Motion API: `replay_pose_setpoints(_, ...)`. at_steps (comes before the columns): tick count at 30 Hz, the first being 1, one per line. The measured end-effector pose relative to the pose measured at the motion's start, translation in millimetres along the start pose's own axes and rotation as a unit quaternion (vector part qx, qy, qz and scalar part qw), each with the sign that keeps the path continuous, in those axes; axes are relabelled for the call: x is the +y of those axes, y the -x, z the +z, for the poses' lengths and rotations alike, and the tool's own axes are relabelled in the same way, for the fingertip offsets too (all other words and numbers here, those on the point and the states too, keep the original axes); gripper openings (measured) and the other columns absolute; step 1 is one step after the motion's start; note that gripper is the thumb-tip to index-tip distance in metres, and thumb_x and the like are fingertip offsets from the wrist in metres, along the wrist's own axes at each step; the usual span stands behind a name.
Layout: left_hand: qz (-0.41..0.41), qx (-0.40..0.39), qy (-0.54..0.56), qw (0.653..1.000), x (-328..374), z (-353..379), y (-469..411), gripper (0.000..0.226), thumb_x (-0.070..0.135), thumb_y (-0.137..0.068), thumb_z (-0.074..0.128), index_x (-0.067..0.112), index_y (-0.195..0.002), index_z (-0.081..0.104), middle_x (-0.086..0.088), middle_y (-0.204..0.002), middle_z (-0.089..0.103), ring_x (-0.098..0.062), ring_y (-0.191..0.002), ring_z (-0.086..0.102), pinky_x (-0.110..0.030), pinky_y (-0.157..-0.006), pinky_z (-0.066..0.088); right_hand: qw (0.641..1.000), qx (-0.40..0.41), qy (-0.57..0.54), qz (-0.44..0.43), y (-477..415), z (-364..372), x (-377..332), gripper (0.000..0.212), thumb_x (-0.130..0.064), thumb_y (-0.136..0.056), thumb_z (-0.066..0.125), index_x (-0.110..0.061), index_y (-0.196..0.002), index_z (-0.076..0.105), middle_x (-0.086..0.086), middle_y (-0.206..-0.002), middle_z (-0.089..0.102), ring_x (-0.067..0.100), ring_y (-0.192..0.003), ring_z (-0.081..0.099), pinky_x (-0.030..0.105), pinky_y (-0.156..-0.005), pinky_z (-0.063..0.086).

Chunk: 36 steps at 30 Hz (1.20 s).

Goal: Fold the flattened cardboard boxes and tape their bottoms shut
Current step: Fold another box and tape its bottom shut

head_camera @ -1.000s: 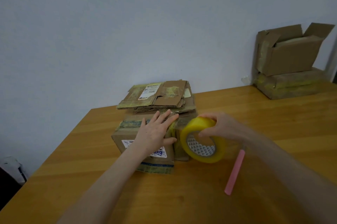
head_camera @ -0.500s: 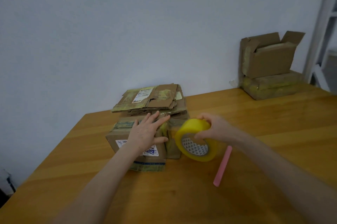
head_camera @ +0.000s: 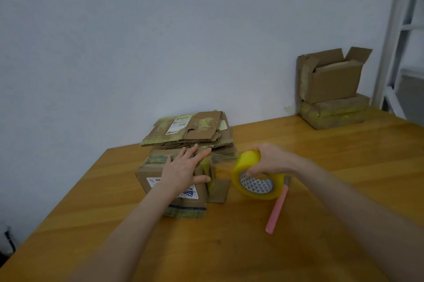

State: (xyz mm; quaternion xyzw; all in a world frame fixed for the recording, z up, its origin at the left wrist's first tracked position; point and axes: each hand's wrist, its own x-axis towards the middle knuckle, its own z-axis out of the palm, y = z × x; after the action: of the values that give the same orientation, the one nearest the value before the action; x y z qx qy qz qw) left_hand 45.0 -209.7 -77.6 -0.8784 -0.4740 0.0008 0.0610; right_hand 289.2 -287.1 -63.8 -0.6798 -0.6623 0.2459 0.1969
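A wooden desk (head_camera: 229,247) stands against a pale wall (head_camera: 160,41). A pink stick (head_camera: 278,209) lies on the desk, right of its middle. A white metal frame (head_camera: 390,41) rises beyond the desk's far right corner.

Two arms show in the lower half of the frame: the left forearm (head_camera: 137,224) from the bottom edge left of centre, the right forearm (head_camera: 344,194) from the lower right corner, both bare along all the length in view. The left hand (head_camera: 183,172) and the right hand (head_camera: 273,162), near the middle, are bare too, with slim fingers. Nails and finer marks are too blurred to tell.
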Motion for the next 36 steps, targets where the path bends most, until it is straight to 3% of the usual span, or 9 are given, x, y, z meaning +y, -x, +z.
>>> replay_pose_setpoints(4,-0.01,0.02,-0.018,1.0,7,-4,8,0.09,0.07,-0.078,0.05,0.04,-0.15,0.004,0.0,-0.16,0.005,-0.023,-0.146,0.01,-0.053,-0.115,0.015,0.997,0.042,-0.067,0.013,6,0,10,0.067,-0.033,-0.069,0.079,-0.017,-0.125,0.046,0.002,-0.112,0.053,0.017,-0.097,0.056,0.029,-0.076,0.052)
replay_pose_setpoints(7,0.036,0.132,-0.031,0.99,35,-9,22,0.073,0.059,-0.086,0.051,0.026,-0.147,0.027,-0.003,-0.153,0.028,-0.022,-0.142,0.025,-0.042,-0.115,0.025,0.996,0.064,-0.057,0.003,13,-1,9,0.065,-0.035,-0.073,0.076,-0.017,-0.128,0.047,0.003,-0.121,0.054,0.018,-0.103,0.054,0.031,-0.082,0.051)
replay_pose_setpoints(10,0.145,0.273,0.031,0.951,80,-11,39,0.03,0.034,-0.089,0.056,0.018,-0.114,0.06,-0.002,-0.11,0.061,-0.018,-0.098,0.06,-0.029,-0.076,0.052,0.996,0.08,-0.035,-0.014,22,-3,6,0.067,-0.038,-0.081,0.068,-0.017,-0.139,0.042,0.004,-0.138,0.047,0.021,-0.121,0.047,0.032,-0.095,0.043)
replay_pose_setpoints(12,0.184,0.243,0.051,0.951,114,-10,52,0.018,0.028,-0.091,0.052,0.017,-0.102,0.061,0.001,-0.097,0.061,-0.015,-0.081,0.061,-0.024,-0.059,0.048,0.996,0.084,-0.026,-0.019,30,-4,5,0.064,-0.034,-0.087,0.062,-0.015,-0.142,0.037,0.005,-0.146,0.04,0.022,-0.131,0.04,0.033,-0.105,0.037)
replay_pose_setpoints(19,0.087,0.006,0.047,0.995,187,28,59,0.033,0.032,-0.097,0.047,0.016,-0.126,0.053,-0.005,-0.119,0.055,-0.026,-0.104,0.059,-0.038,-0.081,0.051,0.991,0.132,-0.027,-0.013,59,-11,4,0.052,-0.026,-0.095,0.052,-0.009,-0.142,0.039,0.009,-0.145,0.042,0.021,-0.133,0.04,0.028,-0.105,0.032)
replay_pose_setpoints(24,0.071,-0.008,0.064,0.995,156,33,79,0.017,0.02,-0.095,0.051,0.023,-0.109,0.06,-0.001,-0.113,0.055,-0.02,-0.1,0.057,-0.03,-0.082,0.051,0.989,0.148,-0.019,-0.016,59,-11,3,0.054,-0.029,-0.091,0.057,-0.01,-0.14,0.042,0.009,-0.142,0.046,0.022,-0.13,0.042,0.03,-0.104,0.034)
replay_pose_setpoints(29,0.031,-0.003,0.013,0.999,96,33,117,0.014,0.024,-0.096,0.043,0.026,-0.109,0.048,0.005,-0.106,0.059,-0.015,-0.091,0.06,-0.024,-0.071,0.05,0.991,0.13,-0.019,-0.023,44,-1,-5,0.067,-0.037,-0.085,0.064,-0.012,-0.141,0.037,0.008,-0.145,0.042,0.024,-0.132,0.04,0.037,-0.106,0.036)
replay_pose_setpoints(32,0.009,-0.016,0.024,1.0,88,32,118,0.03,0.04,-0.092,0.05,0.029,-0.118,0.042,0.007,-0.112,0.059,-0.014,-0.095,0.06,-0.026,-0.074,0.051,0.993,0.112,-0.024,-0.011,33,4,-9,0.078,-0.043,-0.081,0.068,-0.012,-0.143,0.034,0.008,-0.147,0.038,0.026,-0.133,0.038,0.041,-0.106,0.036)
replay_pose_setpoints(36,-0.008,-0.023,0.022,0.999,107,36,99,0.035,0.051,-0.091,0.051,0.026,-0.114,0.054,0.004,-0.109,0.062,-0.014,-0.096,0.061,-0.026,-0.073,0.049,0.995,0.096,-0.024,0.017,20,10,-9,0.088,-0.048,-0.077,0.07,-0.012,-0.146,0.028,0.008,-0.15,0.032,0.027,-0.136,0.034,0.041,-0.107,0.035)
